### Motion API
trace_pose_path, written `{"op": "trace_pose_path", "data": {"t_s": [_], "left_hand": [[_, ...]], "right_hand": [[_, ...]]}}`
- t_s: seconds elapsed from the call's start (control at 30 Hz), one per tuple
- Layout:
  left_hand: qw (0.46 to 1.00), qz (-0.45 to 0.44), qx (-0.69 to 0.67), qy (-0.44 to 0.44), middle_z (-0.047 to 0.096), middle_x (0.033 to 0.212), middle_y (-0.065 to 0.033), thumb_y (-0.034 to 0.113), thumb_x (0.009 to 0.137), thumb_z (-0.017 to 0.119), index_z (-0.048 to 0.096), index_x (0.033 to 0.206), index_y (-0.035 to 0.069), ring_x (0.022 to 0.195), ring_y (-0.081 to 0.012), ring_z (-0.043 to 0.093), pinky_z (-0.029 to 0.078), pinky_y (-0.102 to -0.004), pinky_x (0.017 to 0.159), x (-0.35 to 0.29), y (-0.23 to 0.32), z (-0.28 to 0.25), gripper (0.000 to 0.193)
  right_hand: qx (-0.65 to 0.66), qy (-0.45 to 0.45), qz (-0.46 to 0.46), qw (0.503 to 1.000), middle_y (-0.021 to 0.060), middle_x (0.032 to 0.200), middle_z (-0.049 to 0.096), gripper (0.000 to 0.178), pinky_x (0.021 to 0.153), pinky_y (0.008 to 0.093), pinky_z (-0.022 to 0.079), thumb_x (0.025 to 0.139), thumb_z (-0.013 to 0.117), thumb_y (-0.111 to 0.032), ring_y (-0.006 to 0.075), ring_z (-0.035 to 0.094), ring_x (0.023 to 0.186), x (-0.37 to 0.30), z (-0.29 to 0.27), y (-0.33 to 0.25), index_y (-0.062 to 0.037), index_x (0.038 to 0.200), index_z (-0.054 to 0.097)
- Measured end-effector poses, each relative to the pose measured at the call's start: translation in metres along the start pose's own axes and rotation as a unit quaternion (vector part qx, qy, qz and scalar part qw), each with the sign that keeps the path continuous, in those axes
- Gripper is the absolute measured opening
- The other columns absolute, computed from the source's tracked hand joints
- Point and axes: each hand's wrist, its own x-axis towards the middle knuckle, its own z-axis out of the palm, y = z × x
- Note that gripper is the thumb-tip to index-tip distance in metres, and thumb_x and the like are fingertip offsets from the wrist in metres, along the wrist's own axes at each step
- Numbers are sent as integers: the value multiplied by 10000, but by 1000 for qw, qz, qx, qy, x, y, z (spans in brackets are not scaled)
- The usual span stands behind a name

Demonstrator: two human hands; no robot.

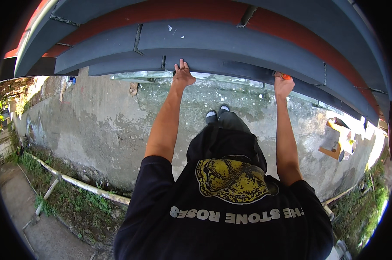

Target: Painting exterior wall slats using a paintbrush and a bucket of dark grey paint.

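My left hand (184, 76) rests with its fingers stretched out against the lower edge of the grey-painted horizontal boards (222, 60). To its right, my right hand (284, 86) is closed around a small tool with an orange handle (285, 76), held up at the same lower edge. The rest of that tool is hidden by my fingers and the board, so its kind does not show. Narrow gaps part the boards at their joints, and a dark red band (170, 17) runs between the grey ones.
I stand on a stained concrete floor (113, 121) with white specks. A yellow and brown object (338, 141), perhaps a carton, lies at the right. A pale pole rail (81, 182) and green plants (74, 203) border the floor behind me at the left.
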Motion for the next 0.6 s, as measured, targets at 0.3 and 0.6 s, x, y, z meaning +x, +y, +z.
{"op": "trace_pose_path", "data": {"t_s": [0.3, 0.6], "left_hand": [[1000, -4, 23, 3, -36, 1572, -133, 312, 791, 493, 81, 1492, 19, 1428, -412, 46, 199, -409, 1154, 7, 14, -4, 864], [999, 22, -34, 18, -6, 1566, -166, 296, 783, 478, 89, 1483, -12, 1434, -391, 24, 104, -403, 1173, -13, 11, -20, 858]], "right_hand": [[94, -172, -19, 980, 199, 857, 684, 321, 798, 450, 499, 749, 678, -320, 395, 648, 835, -89, 82, -122, -49, 921, 691], [111, -60, 30, 992, 183, 792, 685, 183, 676, 369, 511, 759, 696, -161, 331, 680, 739, -35, 54, -19, -8, 859, 696]]}}
